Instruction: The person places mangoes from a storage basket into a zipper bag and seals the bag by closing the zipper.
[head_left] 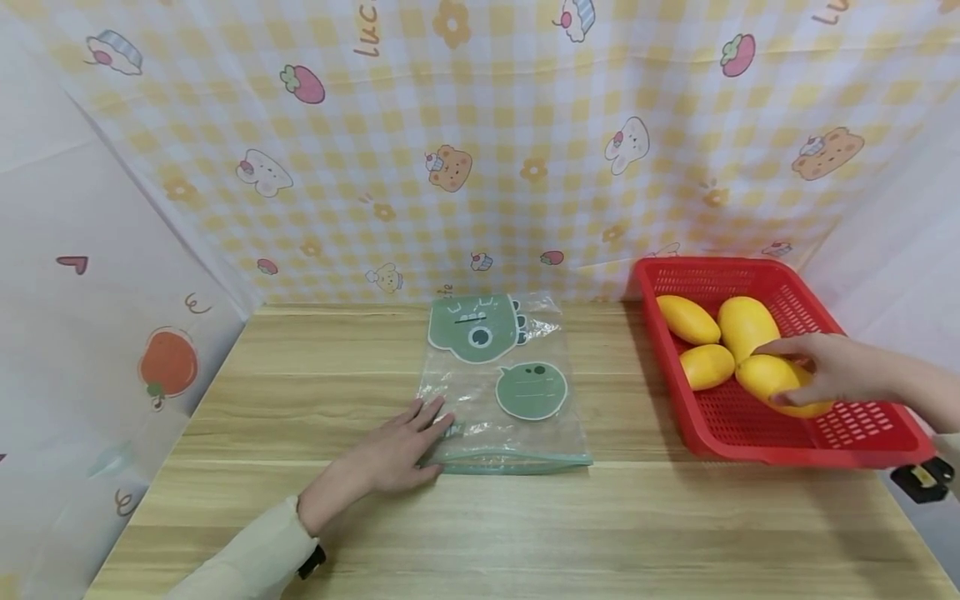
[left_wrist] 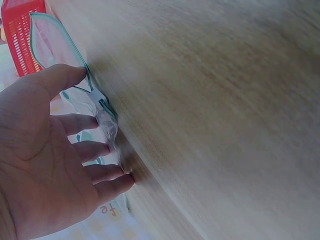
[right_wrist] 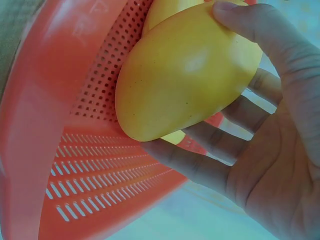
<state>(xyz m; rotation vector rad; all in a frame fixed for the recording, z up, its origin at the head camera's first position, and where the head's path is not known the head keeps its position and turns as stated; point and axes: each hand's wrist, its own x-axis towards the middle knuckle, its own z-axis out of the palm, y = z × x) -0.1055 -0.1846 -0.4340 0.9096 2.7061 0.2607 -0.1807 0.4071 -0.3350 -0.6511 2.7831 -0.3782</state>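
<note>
A clear zip bag with green cartoon prints lies flat on the table, its green zip edge nearest me. My left hand rests at the bag's lower left edge, fingers spread and nearly straight. In the left wrist view, the thumb touches the green rim of the bag's gaping mouth. On the right, my right hand grips a yellow mango inside the red basket. The right wrist view shows thumb and fingers around this mango. Three other mangoes lie behind and left of it.
The red basket has perforated walls and stands at the table's right side. A wooden table spans the front. Behind it hangs a checked cloth, with white cloth at the left.
</note>
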